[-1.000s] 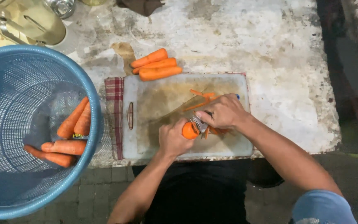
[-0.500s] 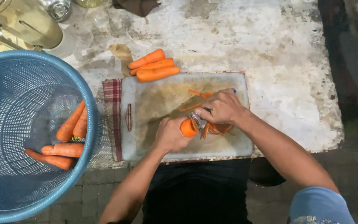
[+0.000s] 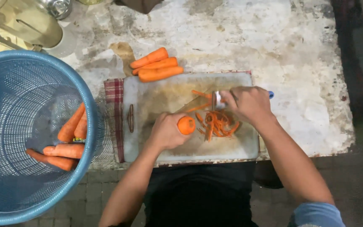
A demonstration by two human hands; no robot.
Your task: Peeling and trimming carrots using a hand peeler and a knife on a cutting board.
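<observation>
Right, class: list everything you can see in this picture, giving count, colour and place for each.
Cutting board: one, pale, on the table.
Checked cloth: one, red, under the board.
Peeled carrots: three, orange, above the board.
Peelings: a pile, orange, on the board.
Basket: one, blue, at left.
Unpeeled carrots: about four, orange, in the basket.
Table: one, whitish, stained.
Left hand: holds a carrot.
Right hand: holds a peeler.

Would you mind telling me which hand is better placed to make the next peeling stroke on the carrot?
Right. The right hand already holds the peeler just beyond the carrot, which the left hand grips over the cutting board.
</observation>
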